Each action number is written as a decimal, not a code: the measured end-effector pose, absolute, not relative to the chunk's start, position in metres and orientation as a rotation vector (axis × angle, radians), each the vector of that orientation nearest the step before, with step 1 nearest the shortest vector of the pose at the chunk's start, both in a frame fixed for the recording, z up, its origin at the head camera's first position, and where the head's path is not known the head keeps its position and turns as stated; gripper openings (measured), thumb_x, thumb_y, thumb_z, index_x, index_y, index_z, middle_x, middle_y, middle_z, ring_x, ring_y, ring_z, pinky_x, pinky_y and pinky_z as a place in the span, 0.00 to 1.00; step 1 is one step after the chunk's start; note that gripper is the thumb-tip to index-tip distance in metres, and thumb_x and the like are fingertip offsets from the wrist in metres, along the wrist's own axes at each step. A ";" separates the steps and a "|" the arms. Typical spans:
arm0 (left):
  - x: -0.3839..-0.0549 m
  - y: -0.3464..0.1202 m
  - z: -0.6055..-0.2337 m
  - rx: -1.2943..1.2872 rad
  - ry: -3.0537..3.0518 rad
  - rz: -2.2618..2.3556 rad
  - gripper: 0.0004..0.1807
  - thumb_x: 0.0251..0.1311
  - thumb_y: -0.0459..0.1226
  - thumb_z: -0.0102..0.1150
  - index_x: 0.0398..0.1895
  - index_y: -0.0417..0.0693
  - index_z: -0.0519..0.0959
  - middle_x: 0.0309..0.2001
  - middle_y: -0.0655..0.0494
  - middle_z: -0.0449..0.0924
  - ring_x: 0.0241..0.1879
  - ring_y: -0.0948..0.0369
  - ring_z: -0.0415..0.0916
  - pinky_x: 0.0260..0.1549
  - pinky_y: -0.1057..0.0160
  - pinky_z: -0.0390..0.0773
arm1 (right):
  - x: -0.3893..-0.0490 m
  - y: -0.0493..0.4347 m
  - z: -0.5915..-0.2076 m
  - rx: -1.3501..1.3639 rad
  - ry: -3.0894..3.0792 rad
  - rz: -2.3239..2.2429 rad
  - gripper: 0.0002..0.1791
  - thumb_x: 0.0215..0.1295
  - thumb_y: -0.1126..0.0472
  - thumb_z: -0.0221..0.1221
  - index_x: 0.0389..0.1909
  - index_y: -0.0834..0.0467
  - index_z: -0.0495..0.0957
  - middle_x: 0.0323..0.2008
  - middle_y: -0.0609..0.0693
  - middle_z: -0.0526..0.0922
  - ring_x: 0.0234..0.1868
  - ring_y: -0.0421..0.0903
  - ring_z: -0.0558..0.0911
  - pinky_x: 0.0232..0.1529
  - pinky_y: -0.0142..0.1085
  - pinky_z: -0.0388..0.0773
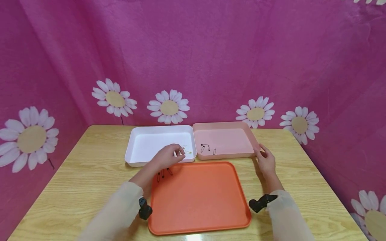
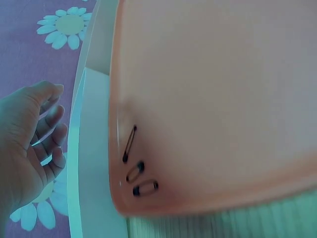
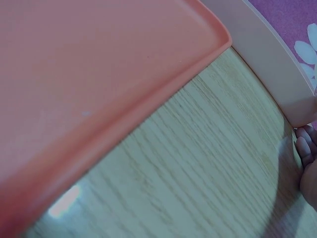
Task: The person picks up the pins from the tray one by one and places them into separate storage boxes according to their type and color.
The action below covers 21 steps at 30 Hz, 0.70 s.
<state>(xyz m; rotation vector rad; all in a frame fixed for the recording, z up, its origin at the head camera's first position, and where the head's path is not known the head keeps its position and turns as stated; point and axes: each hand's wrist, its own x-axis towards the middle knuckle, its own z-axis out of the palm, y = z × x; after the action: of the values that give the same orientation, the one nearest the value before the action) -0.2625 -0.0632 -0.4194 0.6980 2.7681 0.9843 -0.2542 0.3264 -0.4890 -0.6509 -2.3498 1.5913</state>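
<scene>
My left hand point(image 1: 169, 156) hangs over the right end of the white tray point(image 1: 141, 163), its fingers loosely bent. Beside its fingertips lie gold and pale safety pins point(image 1: 189, 152), partly covered by the hand. In the left wrist view nothing shows between the fingers of the left hand point(image 2: 29, 144). My right hand point(image 1: 266, 162) rests with its fingertips against the front right corner of the pink tray point(image 1: 226, 156). The right wrist view shows only bent fingers point(image 3: 305, 144) at that corner. Several black safety pins point(image 1: 205, 146) lie in the pink tray's left part.
An orange tray point(image 1: 199, 201) lies in front of both trays, with dark safety pins point(image 1: 163, 173) in its far left corner, under the left forearm. The white and pink trays stand side by side on the wooden table point(image 1: 90, 174). A flowered curtain point(image 1: 211, 67) hangs behind.
</scene>
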 end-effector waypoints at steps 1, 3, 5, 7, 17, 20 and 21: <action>-0.261 -0.066 -0.419 0.695 2.766 0.982 0.06 0.58 0.40 0.58 0.33 0.48 0.78 0.28 0.57 0.74 0.27 0.63 0.67 0.32 0.66 0.69 | -0.255 0.326 -0.489 -0.647 -2.348 1.589 0.34 0.65 0.41 0.51 0.69 0.50 0.60 0.60 0.60 0.70 0.56 0.48 0.68 0.39 0.19 0.63; -0.259 -0.072 -0.419 0.695 2.768 0.970 0.06 0.58 0.40 0.58 0.33 0.48 0.78 0.28 0.57 0.74 0.27 0.62 0.67 0.31 0.65 0.69 | -0.255 0.325 -0.489 -0.648 -2.344 1.587 0.34 0.64 0.41 0.51 0.68 0.50 0.61 0.59 0.60 0.71 0.55 0.48 0.69 0.39 0.18 0.63; -0.256 -0.078 -0.420 0.708 2.777 0.943 0.06 0.58 0.41 0.59 0.33 0.49 0.78 0.27 0.58 0.74 0.27 0.63 0.66 0.31 0.66 0.68 | -0.255 0.325 -0.489 -0.644 -2.339 1.586 0.34 0.64 0.41 0.52 0.68 0.50 0.62 0.58 0.60 0.72 0.54 0.47 0.69 0.38 0.18 0.63; -0.254 -0.083 -0.421 0.732 2.787 0.910 0.05 0.58 0.40 0.59 0.32 0.50 0.78 0.27 0.59 0.73 0.27 0.63 0.66 0.31 0.66 0.68 | -0.254 0.324 -0.489 -0.637 -2.340 1.580 0.34 0.64 0.41 0.51 0.68 0.51 0.62 0.58 0.61 0.71 0.54 0.47 0.69 0.39 0.18 0.63; -0.235 -0.110 -0.421 0.824 2.829 0.751 0.04 0.56 0.39 0.61 0.28 0.50 0.78 0.26 0.61 0.73 0.27 0.65 0.67 0.32 0.65 0.70 | -0.252 0.324 -0.487 -0.646 -2.360 1.587 0.35 0.64 0.39 0.50 0.69 0.50 0.60 0.60 0.61 0.69 0.56 0.49 0.68 0.46 0.26 0.64; -0.232 -0.119 -0.423 0.814 2.842 0.702 0.04 0.56 0.39 0.62 0.27 0.51 0.77 0.26 0.61 0.72 0.28 0.66 0.67 0.32 0.66 0.71 | -0.253 0.324 -0.487 -0.647 -2.354 1.585 0.35 0.64 0.40 0.51 0.69 0.50 0.60 0.59 0.61 0.70 0.56 0.49 0.68 0.45 0.24 0.64; -0.231 -0.121 -0.424 0.811 2.842 0.693 0.04 0.56 0.39 0.62 0.27 0.51 0.77 0.26 0.62 0.72 0.28 0.66 0.67 0.31 0.66 0.71 | -0.253 0.325 -0.487 -0.647 -2.351 1.581 0.35 0.64 0.40 0.51 0.69 0.50 0.60 0.58 0.61 0.71 0.55 0.48 0.69 0.44 0.23 0.64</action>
<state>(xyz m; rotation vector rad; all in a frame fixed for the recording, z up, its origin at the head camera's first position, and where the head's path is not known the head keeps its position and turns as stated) -0.2311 -0.1215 -0.4235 0.8114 2.8416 0.6925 -0.2532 0.3249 -0.4871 -0.6466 -2.3513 1.5809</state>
